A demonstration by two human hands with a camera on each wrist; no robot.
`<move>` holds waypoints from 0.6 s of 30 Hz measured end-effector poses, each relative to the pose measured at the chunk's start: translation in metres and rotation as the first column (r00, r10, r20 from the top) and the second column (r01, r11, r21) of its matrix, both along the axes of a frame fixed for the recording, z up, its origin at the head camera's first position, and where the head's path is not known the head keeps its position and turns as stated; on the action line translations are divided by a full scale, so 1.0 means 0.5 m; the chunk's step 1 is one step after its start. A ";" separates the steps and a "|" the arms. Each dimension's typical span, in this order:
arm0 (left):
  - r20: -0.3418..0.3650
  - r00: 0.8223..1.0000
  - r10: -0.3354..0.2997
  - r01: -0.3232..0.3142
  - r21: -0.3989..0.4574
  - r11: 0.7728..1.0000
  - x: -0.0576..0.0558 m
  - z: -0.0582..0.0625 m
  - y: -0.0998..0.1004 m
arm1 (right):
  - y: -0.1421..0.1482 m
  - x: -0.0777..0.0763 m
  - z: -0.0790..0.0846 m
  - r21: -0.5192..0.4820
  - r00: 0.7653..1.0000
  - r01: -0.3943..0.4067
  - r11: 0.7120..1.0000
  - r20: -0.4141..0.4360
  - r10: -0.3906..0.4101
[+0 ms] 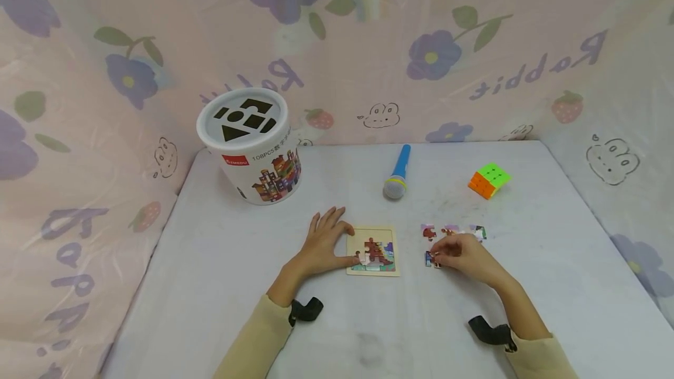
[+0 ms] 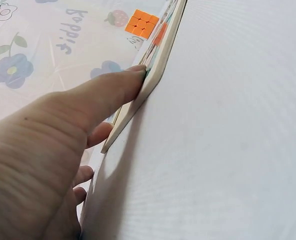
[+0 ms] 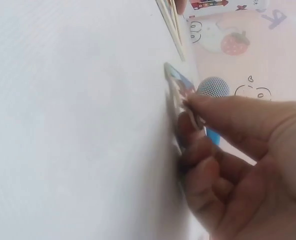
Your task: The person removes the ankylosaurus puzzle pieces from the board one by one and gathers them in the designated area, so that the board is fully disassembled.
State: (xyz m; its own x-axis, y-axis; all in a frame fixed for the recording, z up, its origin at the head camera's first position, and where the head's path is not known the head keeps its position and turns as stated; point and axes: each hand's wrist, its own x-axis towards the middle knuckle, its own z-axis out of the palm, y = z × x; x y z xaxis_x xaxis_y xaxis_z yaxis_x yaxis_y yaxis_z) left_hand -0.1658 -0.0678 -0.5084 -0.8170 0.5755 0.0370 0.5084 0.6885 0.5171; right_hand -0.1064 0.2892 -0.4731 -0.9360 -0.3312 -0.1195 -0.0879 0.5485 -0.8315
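A square wooden puzzle board [image 1: 376, 230] lies on the white table, partly filled with pieces of a brown animal picture. My left hand [image 1: 323, 244] is at its left side, thumb straight on the lower part and index finger touching the upper left corner, the other fingers spread. In the left wrist view, the thumb [image 2: 113, 90] presses on the frame. My right hand [image 1: 468, 259] pinches a puzzle piece [image 3: 198, 119] between thumb and index finger, low over the table. Beside it lies another piece [image 1: 428, 259]; several loose pieces [image 1: 429, 231] form a row behind, partly hidden by the hand.
A white bucket [image 1: 253, 162] with shape cutouts in its lid stands at the back left. Behind the board lies a blue toy microphone [image 1: 401, 168]. A green and orange puzzle cube [image 1: 489, 180] sits at the back right. Patterned curtains border the table [image 1: 337, 320].
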 end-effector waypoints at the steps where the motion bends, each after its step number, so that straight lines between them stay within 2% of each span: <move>1: -0.004 1.000 -0.001 0.001 0.008 1.000 0.000 0.000 0.000 | 0.000 0.001 0.001 0.008 1.000 -0.003 1.000 -0.013 0.003; 5: -0.008 1.000 -0.002 0.002 0.022 1.000 0.001 0.000 0.001 | 0.002 0.007 0.000 0.046 0.999 -0.002 0.999 -0.051 0.004; 8: -0.011 1.000 -0.003 0.003 0.026 1.000 0.001 0.000 0.002 | 0.001 0.012 -0.002 0.118 0.997 0.034 0.992 -0.075 -0.025; 13: -0.016 1.000 -0.004 0.005 0.022 1.000 0.001 0.000 0.002 | -0.020 0.017 0.005 0.288 0.980 0.130 0.949 -0.183 -0.078; 15: -0.015 1.000 -0.006 0.006 0.018 1.000 0.001 0.000 0.001 | -0.040 0.014 0.012 0.299 0.968 0.150 0.942 -0.241 -0.078; 18: -0.019 1.000 -0.010 0.011 0.021 1.000 0.000 0.000 0.000 | -0.087 -0.001 0.025 0.222 0.961 0.113 0.969 -0.273 -0.049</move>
State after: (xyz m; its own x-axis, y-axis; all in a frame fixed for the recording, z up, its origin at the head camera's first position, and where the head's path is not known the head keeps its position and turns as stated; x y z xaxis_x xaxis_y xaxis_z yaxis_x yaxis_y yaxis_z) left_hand -0.1657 -0.0680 -0.5084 -0.8100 0.5829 0.0641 0.5251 0.6724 0.5216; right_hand -0.1068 0.2455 -0.4604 -0.9669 -0.2453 0.0707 -0.2336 0.7383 -0.6328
